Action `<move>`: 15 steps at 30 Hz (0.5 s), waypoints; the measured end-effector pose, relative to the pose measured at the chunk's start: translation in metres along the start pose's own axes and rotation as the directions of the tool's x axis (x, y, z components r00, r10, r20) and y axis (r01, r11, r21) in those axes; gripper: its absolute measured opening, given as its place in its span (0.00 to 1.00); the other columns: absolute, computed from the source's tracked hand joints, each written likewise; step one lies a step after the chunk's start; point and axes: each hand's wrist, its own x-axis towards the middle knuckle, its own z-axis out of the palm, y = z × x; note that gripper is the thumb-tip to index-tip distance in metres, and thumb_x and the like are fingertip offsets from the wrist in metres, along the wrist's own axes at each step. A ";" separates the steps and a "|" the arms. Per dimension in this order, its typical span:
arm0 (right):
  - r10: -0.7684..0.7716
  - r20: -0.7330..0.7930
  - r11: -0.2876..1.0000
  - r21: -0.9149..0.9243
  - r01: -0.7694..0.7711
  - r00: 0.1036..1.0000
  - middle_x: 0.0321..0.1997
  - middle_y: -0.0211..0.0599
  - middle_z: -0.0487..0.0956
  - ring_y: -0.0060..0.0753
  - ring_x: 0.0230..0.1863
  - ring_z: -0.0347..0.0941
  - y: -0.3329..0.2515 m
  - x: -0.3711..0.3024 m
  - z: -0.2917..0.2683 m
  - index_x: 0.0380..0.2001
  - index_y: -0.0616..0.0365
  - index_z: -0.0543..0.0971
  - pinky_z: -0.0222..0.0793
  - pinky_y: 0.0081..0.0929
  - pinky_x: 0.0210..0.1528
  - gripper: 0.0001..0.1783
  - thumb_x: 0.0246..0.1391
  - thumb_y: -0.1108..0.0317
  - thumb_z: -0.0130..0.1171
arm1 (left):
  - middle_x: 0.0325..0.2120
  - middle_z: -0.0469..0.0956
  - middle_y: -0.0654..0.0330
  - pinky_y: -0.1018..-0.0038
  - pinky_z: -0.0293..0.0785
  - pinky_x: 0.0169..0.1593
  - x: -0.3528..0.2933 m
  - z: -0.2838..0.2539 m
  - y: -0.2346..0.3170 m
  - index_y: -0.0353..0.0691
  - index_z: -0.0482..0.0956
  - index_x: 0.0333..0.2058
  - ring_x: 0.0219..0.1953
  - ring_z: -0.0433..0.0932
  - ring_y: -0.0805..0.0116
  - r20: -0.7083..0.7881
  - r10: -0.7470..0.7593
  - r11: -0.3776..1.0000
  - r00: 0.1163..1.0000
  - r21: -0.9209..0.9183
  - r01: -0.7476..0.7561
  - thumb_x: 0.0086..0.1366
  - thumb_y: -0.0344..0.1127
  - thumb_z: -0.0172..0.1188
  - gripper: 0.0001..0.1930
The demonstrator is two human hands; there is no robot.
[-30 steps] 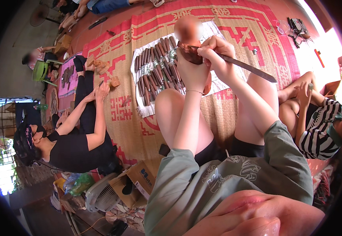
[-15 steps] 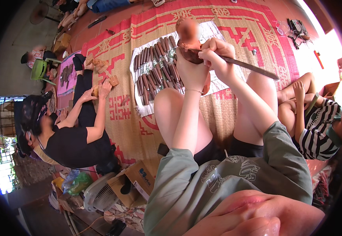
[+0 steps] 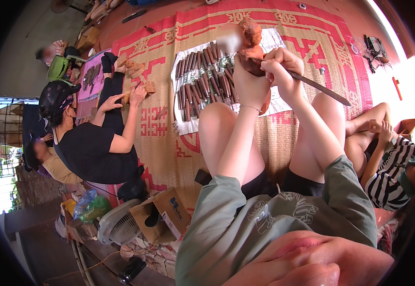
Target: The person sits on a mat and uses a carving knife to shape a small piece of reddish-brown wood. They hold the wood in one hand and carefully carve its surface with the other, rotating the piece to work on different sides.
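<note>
Round-headed, reddish-brown figure of what looks like carved wood [image 3: 251, 34], held up in two hands over a white cloth [image 3: 188, 127] spread on a straw mat with red patterns [image 3: 274, 138]. From left to right: a co-worker in a black top [image 3: 93, 148] sits with both hands near a pale-brown wooden block [image 3: 150, 86]. Next, rows of slim hand tools with dark-brown handles [image 3: 200, 90] lie on the cloth. The left hand [image 3: 253, 78] has its fingers wrapped around the figure's dark lower part. The right hand [image 3: 286, 66] has its fingers pinching a long, flat, dark metal tool [image 3: 319, 86] close to the figure; the tool's long free end slants down to the right. Its near tip is hidden, so contact with the figure cannot be told. At far right sits a person in a black-and-white striped shirt [image 3: 391, 167].

Good handling, as judged from this posture, calls for a firm left wrap with the thumb out of the tool's path, a pinch near the tip for control, and short, light strokes directed away from the left hand.
</note>
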 end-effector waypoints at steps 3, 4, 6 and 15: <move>-0.004 0.001 0.999 -0.039 0.004 1.000 0.19 0.31 0.71 0.14 0.18 0.63 -0.003 0.001 0.005 0.15 0.61 0.66 0.59 0.14 0.21 0.11 0.45 0.80 0.54 | 0.29 0.75 0.54 0.70 0.71 0.35 0.001 -0.002 0.004 0.35 0.65 0.37 0.32 0.77 0.61 -0.003 -0.026 1.000 1.000 -0.003 0.026 0.39 0.34 0.65 0.25; -0.007 0.007 0.998 -0.061 0.007 1.000 0.19 0.32 0.71 0.14 0.18 0.63 -0.004 0.001 0.006 0.15 0.61 0.65 0.59 0.14 0.21 0.11 0.45 0.80 0.54 | 0.29 0.75 0.54 0.70 0.71 0.36 0.001 -0.003 0.004 0.35 0.65 0.37 0.32 0.77 0.60 -0.003 -0.037 0.999 0.999 -0.010 0.037 0.39 0.34 0.65 0.25; -0.023 0.028 0.997 -0.072 0.025 0.999 0.19 0.32 0.71 0.14 0.18 0.63 -0.002 0.001 0.004 0.15 0.62 0.66 0.59 0.14 0.21 0.11 0.45 0.80 0.54 | 0.29 0.75 0.53 0.69 0.71 0.36 0.001 -0.002 0.004 0.35 0.65 0.36 0.32 0.77 0.60 -0.005 -0.051 0.999 0.999 -0.019 0.051 0.39 0.34 0.65 0.25; 0.017 -0.023 0.998 -0.053 -0.018 1.000 0.20 0.32 0.71 0.13 0.19 0.63 -0.003 0.001 0.008 0.17 0.62 0.66 0.60 0.13 0.21 0.10 0.46 0.79 0.54 | 0.28 0.75 0.53 0.69 0.71 0.36 0.002 0.001 -0.007 0.36 0.64 0.35 0.32 0.77 0.58 -0.005 -0.031 0.998 1.000 -0.046 0.031 0.39 0.33 0.65 0.23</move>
